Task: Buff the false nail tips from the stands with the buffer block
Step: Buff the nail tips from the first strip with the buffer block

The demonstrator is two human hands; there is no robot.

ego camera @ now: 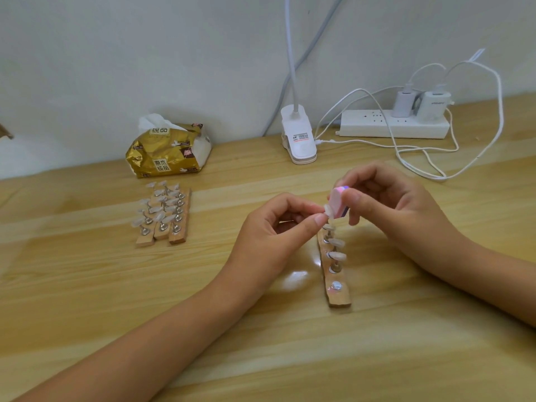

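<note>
My left hand [278,227] pinches a clear false nail tip [329,210] between thumb and forefinger. My right hand [385,204] grips a small pink and purple buffer block [338,203], whose face lies against the tip. Both hands hover above the far end of a wooden stand [336,297]. That stand carries several metal pegs, some with nail tips on them [336,255], and the two nearest pegs are bare. Three more wooden stands [162,213], full of nail tips, lie side by side to the left.
A gold tissue pack [168,152] sits at the back left of the wooden table [290,358]. A white clip lamp base [298,140] stands at the back centre. A white power strip [394,126] with chargers and loose cables [420,166] lies at the back right.
</note>
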